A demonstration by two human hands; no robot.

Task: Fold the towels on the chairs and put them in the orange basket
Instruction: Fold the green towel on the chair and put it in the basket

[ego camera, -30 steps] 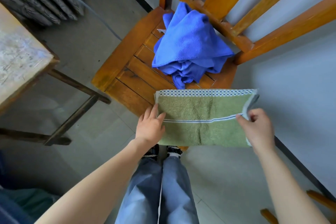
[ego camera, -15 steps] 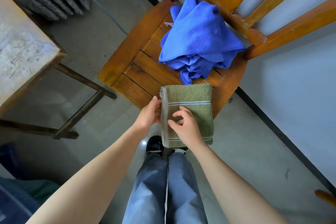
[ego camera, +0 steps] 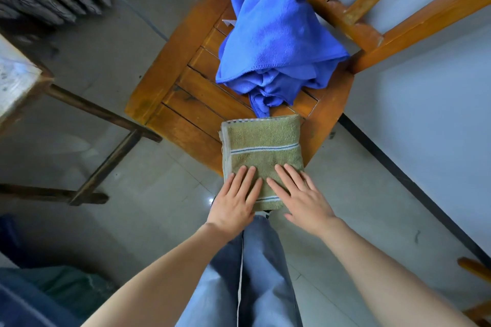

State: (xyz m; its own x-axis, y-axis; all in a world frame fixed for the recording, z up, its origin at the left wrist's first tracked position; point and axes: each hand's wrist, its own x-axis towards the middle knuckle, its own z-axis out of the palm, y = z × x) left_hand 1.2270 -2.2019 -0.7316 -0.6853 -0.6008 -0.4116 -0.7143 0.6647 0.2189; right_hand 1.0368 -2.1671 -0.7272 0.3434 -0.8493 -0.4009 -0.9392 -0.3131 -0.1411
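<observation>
Left hand [ego camera: 233, 200] and right hand [ego camera: 301, 196] flat, fingers straight, side by side.

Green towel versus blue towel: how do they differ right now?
The green towel is folded into a flat rectangle; the blue towel lies crumpled. The green towel sits at the chair front, the blue towel by the backrest. The left hand and right hand press the green towel, not the blue towel. Both share one seat.

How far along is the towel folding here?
Done: the green towel lies folded on the chair. In hand: the left hand and right hand press flat on it. Left: the blue towel lies crumpled behind it; no basket shows.
</observation>
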